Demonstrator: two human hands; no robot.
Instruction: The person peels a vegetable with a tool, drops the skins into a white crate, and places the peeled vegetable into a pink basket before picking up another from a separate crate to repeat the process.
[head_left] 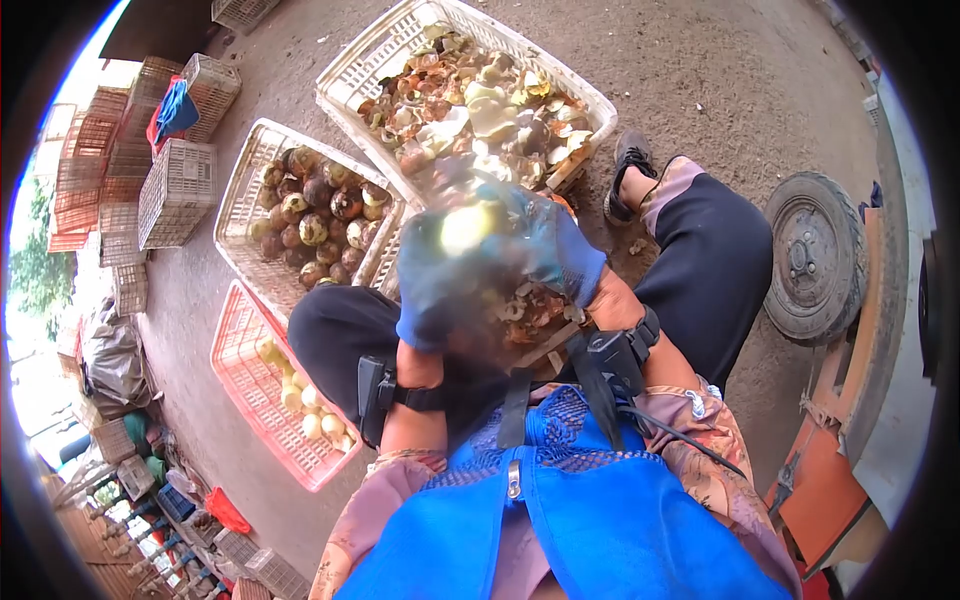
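Note:
Both my hands wear blue gloves and meet in front of my lap, blurred by motion. My left hand [435,275] is at a pale yellow-green round piece [467,229], which looks partly peeled. My right hand [560,245] is close on its other side; its fingers are smeared, and any tool in it cannot be made out. Just beyond the hands, a white crate [345,95] holds peels and scraps [490,110]. At the left, another white crate [235,215] contains brown round produce [313,228]. Below that, pale peeled pieces [311,425] lie in a pink crate [255,385].
A wheel with a tyre [803,257] lies to the right, beside wooden boards [862,330]. Stacked crates [180,195] stand at the upper left. My bent legs [710,255] flank the hands, and scraps [530,315] show beneath them.

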